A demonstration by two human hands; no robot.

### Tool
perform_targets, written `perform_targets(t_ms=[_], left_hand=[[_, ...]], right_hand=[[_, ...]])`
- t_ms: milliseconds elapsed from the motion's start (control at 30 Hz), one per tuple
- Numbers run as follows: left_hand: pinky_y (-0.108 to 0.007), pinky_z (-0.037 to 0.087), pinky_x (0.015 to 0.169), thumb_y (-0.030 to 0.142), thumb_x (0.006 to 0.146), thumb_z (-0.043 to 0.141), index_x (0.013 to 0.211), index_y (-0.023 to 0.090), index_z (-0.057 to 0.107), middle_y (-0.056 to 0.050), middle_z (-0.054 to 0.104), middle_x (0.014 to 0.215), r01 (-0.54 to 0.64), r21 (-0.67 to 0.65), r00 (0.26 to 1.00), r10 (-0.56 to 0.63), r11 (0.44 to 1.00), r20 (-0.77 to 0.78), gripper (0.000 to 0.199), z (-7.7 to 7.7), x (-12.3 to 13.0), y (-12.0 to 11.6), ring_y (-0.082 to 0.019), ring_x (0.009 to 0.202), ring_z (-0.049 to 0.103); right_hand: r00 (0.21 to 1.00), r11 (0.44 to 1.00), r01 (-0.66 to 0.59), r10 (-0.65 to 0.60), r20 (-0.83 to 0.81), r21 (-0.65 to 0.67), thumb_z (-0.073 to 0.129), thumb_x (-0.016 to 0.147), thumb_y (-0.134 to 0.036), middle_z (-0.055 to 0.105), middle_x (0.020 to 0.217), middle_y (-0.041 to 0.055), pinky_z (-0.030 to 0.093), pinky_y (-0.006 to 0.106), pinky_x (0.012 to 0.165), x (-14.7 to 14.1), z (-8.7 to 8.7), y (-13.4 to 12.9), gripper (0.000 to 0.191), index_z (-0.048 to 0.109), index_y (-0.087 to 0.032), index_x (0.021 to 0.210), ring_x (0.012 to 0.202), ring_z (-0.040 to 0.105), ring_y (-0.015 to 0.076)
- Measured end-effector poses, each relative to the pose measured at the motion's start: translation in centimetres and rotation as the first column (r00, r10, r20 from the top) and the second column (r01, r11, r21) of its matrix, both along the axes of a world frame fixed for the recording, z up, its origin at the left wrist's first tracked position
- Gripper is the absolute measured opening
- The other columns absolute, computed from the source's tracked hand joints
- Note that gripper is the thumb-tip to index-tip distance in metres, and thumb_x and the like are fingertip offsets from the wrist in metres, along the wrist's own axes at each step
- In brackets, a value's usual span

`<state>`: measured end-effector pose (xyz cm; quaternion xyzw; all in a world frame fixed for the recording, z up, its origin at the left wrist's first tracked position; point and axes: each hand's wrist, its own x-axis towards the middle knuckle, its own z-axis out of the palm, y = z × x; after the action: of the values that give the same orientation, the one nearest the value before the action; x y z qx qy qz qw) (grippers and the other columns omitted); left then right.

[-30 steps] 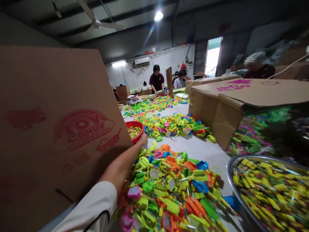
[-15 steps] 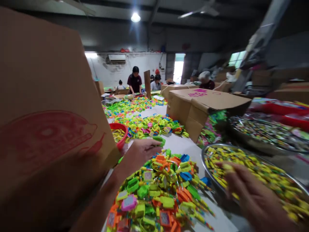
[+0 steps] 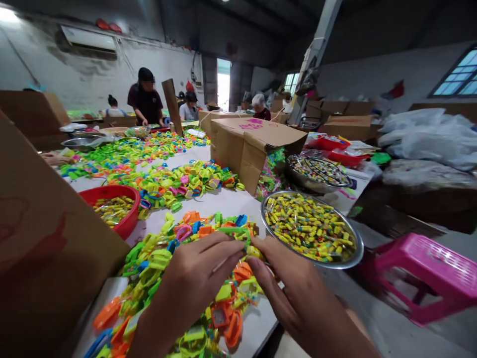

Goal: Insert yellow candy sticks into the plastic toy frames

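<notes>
My left hand (image 3: 199, 266) is closed on a green plastic toy watch (image 3: 238, 231), held over the pile. Against it, my right hand (image 3: 294, 278) pinches a small yellow candy packet (image 3: 255, 252); the fingertips of both hands nearly meet, and they hide part of the two pieces. Beneath lies a heap of toy watches (image 3: 152, 261) in green, yellow, orange, blue and pink, some with clear wrapping. To the right of the heap stands a round steel bowl (image 3: 358, 251) full of yellow candy packets (image 3: 309, 223).
Cardboard boxes stand at the left (image 3: 44, 258) and beyond the bowl (image 3: 257, 132). A red basin (image 3: 134, 214) holds more yellow packets. More watches (image 3: 186, 179) cover the table farther off. A pink stool (image 3: 432, 268) is at the right. Several people work behind, one standing (image 3: 145, 102).
My right hand has come from over the steel bowl to my left hand, bringing the yellow packet to the green watch. The view has swung to the right.
</notes>
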<state>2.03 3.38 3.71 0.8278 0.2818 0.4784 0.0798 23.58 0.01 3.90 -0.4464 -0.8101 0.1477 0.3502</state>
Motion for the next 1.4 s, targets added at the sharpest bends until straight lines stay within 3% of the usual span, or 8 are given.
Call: perform_targets(t_ms=[300, 500, 633, 800, 967, 1133, 1300, 1400], left_hand=[[-0.034, 0.054, 0.079, 0.009, 0.109, 0.053, 0.124, 0.017, 0.072, -0.008, 0.076, 0.101, -0.01, 0.216, 0.972, 0.06, 0.976, -0.228, 0.025, -0.5, -0.2, 0.4, -0.022, 0.092, 0.072], [-0.037, 0.053, 0.083, 0.01, 0.109, 0.056, 0.123, 0.016, 0.073, -0.009, 0.078, 0.105, 0.083, 0.179, 0.966, -0.035, 0.98, -0.254, 0.023, -1.3, 0.8, -0.1, -0.022, 0.094, 0.073], [-0.035, 0.052, 0.086, 0.005, 0.106, 0.06, 0.123, 0.018, 0.073, -0.006, 0.079, 0.105, 0.057, 0.162, 0.973, -0.018, 0.985, -0.232, 0.025, -2.0, 1.4, -0.5, -0.019, 0.091, 0.073], [-0.033, 0.051, 0.084, 0.007, 0.108, 0.059, 0.123, 0.015, 0.072, -0.006, 0.081, 0.111, 0.089, 0.186, 0.969, -0.042, 0.979, -0.241, 0.022, -2.3, 3.0, -0.9, -0.018, 0.095, 0.076], [-0.034, 0.052, 0.08, 0.011, 0.109, 0.056, 0.125, 0.015, 0.073, -0.008, 0.08, 0.11, 0.114, 0.192, 0.953, -0.053, 0.975, -0.3, 0.024, -2.5, 4.8, -1.6, -0.02, 0.09, 0.074], [-0.036, 0.055, 0.08, 0.01, 0.109, 0.053, 0.123, 0.013, 0.073, -0.011, 0.08, 0.108, 0.179, 0.235, 0.921, -0.078, 0.955, -0.382, 0.024, -2.6, 5.4, -1.8, -0.021, 0.091, 0.075], [-0.036, 0.054, 0.078, 0.011, 0.111, 0.051, 0.122, 0.009, 0.071, -0.013, 0.081, 0.103, 0.235, 0.27, 0.907, -0.112, 0.934, -0.405, 0.024, -2.5, 6.2, -2.2, -0.021, 0.088, 0.076], [-0.035, 0.054, 0.078, 0.013, 0.112, 0.051, 0.123, 0.011, 0.072, -0.011, 0.081, 0.105, 0.238, 0.236, 0.902, -0.124, 0.942, -0.414, 0.024, -2.2, 6.0, -2.1, -0.02, 0.086, 0.076]], right_hand=[[0.995, 0.985, -0.007, -0.01, -0.095, -0.172, 0.049, 0.118, -0.039, 0.076, 0.105, 0.0041, 0.056, 0.031, 0.089, 0.6, -0.8, 0.0, 0.022, 0.066, -0.025, 0.121, 0.098, 0.074, 0.0218], [0.95, 0.989, -0.029, -0.019, -0.311, -0.148, 0.045, 0.119, -0.039, 0.076, 0.1, 0.0026, 0.052, 0.025, 0.077, 1.8, -1.7, -0.3, 0.034, 0.075, -0.024, 0.12, 0.085, 0.071, 0.0161], [0.916, 0.966, -0.078, -0.029, -0.401, -0.247, 0.053, 0.117, -0.043, 0.077, 0.117, 0.0051, 0.053, 0.028, 0.093, 2.1, -2.3, -0.8, 0.03, 0.074, -0.024, 0.126, 0.106, 0.071, 0.0204], [0.907, 0.942, -0.112, -0.033, -0.419, -0.316, 0.049, 0.118, -0.043, 0.072, 0.105, 0.0027, 0.05, 0.028, 0.086, 2.8, -3.8, -2.1, 0.031, 0.071, -0.023, 0.108, 0.094, 0.065, 0.0183], [0.879, 0.931, -0.109, -0.074, -0.471, -0.349, 0.051, 0.118, -0.044, 0.074, 0.124, 0.0041, 0.052, 0.03, 0.094, 4.5, -4.5, -3.8, 0.03, 0.071, -0.027, 0.132, 0.099, 0.066, 0.0191], [0.888, 0.938, -0.051, -0.115, -0.445, -0.344, 0.054, 0.117, -0.042, 0.077, 0.125, 0.0038, 0.052, 0.03, 0.097, 6.0, -4.5, -4.4, 0.03, 0.075, -0.027, 0.132, 0.109, 0.069, 0.021], [0.866, 0.938, 0.023, -0.192, -0.463, -0.346, 0.059, 0.114, -0.04, 0.08, 0.107, 0.0034, 0.054, 0.029, 0.089, 6.2, -5.0, -4.6, 0.028, 0.081, -0.024, 0.119, 0.099, 0.073, 0.0212], [0.835, 0.936, -0.02, -0.177, -0.521, -0.35, 0.057, 0.114, -0.039, 0.081, 0.104, 0.0031, 0.055, 0.027, 0.085, 5.5, -5.8, -3.8, 0.031, 0.082, -0.021, 0.115, 0.096, 0.073, 0.0198]])
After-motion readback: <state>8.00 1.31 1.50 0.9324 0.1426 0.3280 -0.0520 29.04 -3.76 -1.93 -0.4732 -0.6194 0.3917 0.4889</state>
